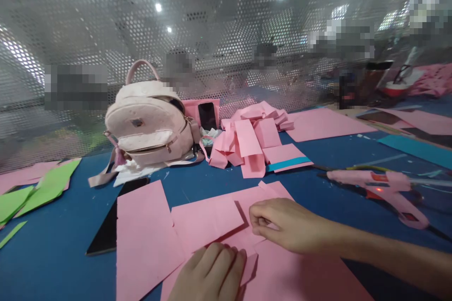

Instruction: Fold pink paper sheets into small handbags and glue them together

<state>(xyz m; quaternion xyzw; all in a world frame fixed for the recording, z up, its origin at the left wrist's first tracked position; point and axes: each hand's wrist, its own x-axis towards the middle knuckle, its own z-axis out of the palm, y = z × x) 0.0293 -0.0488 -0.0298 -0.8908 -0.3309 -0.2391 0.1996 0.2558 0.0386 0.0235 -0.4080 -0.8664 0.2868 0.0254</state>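
In the head view, my left hand is at the bottom middle, its fingers curled over a small folded piece of pink paper. My right hand lies to the right, thumb and fingers closed together; what they hold, if anything, is hidden. Both hands are over large pink sheets on the table. Between and beyond them lies a pink paper piece with a raised right edge. Another flat pink sheet is to the left, partly over a black flat object.
A pink glue gun with a lit red light lies at right. Behind stand a pale backpack, a phone and a pile of folded pink paper. Green sheets lie at left on the blue table. A perforated screen rises behind.
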